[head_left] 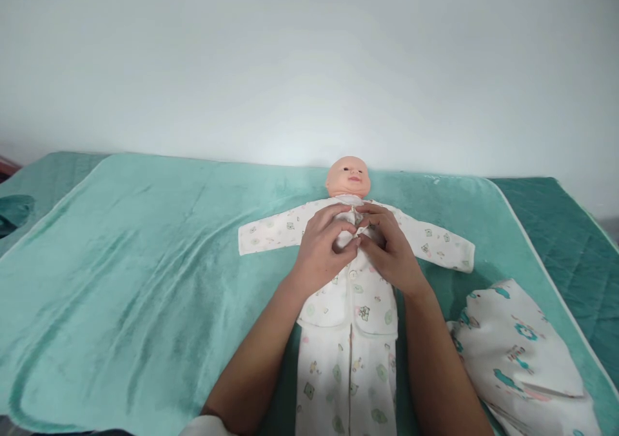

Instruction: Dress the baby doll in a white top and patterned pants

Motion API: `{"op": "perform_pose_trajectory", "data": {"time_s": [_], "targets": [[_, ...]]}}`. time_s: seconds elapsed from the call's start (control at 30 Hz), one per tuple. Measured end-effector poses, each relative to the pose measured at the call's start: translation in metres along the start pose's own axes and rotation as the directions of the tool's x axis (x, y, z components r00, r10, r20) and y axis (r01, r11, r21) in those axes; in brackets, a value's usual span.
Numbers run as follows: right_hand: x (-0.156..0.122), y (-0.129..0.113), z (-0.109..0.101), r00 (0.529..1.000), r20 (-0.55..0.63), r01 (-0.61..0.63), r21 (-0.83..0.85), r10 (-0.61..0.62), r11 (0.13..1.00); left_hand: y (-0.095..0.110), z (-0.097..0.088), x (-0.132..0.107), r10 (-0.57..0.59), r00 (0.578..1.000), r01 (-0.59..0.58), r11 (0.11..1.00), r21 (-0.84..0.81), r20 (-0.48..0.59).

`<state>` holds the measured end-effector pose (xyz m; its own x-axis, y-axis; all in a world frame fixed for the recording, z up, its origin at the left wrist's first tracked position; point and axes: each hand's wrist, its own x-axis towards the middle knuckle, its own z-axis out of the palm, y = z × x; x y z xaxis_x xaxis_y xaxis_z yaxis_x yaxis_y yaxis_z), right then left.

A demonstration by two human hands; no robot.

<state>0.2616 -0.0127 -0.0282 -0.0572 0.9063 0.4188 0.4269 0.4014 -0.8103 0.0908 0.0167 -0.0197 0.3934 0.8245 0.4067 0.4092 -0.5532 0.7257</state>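
Note:
A baby doll (348, 177) lies on its back, dressed in a white patterned baby jacket (371, 310) and matching trousers (333, 384). Both sleeves stretch out to the sides. Over the chest, my left hand (324, 246) pinches the jacket's front edge near the collar. My right hand (389, 246) grips the opposite front edge, its fingertips meeting those of the left. Between the fingers the cloth is bunched at the front opening. A button (353, 273) shows lower down on the front. The doll's own hands are hidden inside the sleeves.
A light green blanket (145, 262) lies under the doll, over a darker green quilted cover (556, 236). A folded white cloth with animal prints (527, 352) rests at the right, beside my forearm. A pale wall (309, 68) rises behind the far edge.

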Motion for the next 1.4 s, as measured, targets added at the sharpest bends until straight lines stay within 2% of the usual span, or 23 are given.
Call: {"op": "perform_pose_trajectory", "data": {"time_s": [0.23, 0.4, 0.5, 0.63, 0.73, 0.9, 0.97, 1.17, 1.27, 1.4], "targets": [[-0.001, -0.003, -0.007, 0.999, -0.017, -0.045, 0.109, 0.047, 0.993, 0.0, 0.002, -0.002, 0.062, 0.998, -0.062, 0.996, 0.057, -0.001], [-0.003, -0.002, -0.012, 0.999, 0.003, -0.034, 0.201, 0.034, 0.979, -0.001, -0.006, -0.006, 0.032, 0.999, -0.03, 0.998, -0.06, 0.03], [-0.005, -0.003, -0.013, 0.996, 0.076, 0.025, 0.13, -0.036, 0.991, -0.001, -0.013, -0.015, 0.042, 0.994, -0.03, 0.993, -0.112, 0.104], [-0.01, -0.007, -0.013, 0.985, 0.139, 0.112, -0.036, -0.106, 0.993, -0.005, -0.02, -0.027, 0.084, 0.976, -0.067, 0.994, -0.089, 0.199], [-0.014, -0.012, -0.015, 0.979, 0.183, 0.11, -0.08, -0.094, 0.991, -0.009, -0.024, -0.031, 0.142, 0.958, -0.116, 0.986, -0.118, 0.247], [-0.021, -0.016, -0.017, 0.954, 0.288, 0.121, -0.117, -0.083, 0.986, -0.011, -0.027, -0.034, 0.134, 0.941, -0.107, 0.989, -0.102, 0.31], [-0.024, -0.016, -0.016, 0.956, 0.284, 0.115, -0.122, -0.077, 0.986, -0.009, -0.024, -0.036, 0.127, 0.945, -0.107, 0.991, -0.081, 0.3], [-0.04, -0.017, -0.008, 0.982, 0.172, 0.1, -0.128, -0.077, 0.987, -0.005, -0.012, -0.039, 0.174, 0.973, -0.167, 0.984, -0.058, 0.15], [-0.045, -0.017, -0.003, 0.991, 0.129, 0.058, -0.115, -0.043, 0.992, -0.005, -0.012, -0.038, 0.178, 0.973, -0.171, 0.983, -0.059, 0.146], [-0.044, -0.016, -0.003, 0.991, 0.128, 0.034, -0.063, -0.026, 0.997, -0.007, -0.015, -0.037, 0.162, 0.975, -0.153, 0.986, -0.069, 0.153]]}}
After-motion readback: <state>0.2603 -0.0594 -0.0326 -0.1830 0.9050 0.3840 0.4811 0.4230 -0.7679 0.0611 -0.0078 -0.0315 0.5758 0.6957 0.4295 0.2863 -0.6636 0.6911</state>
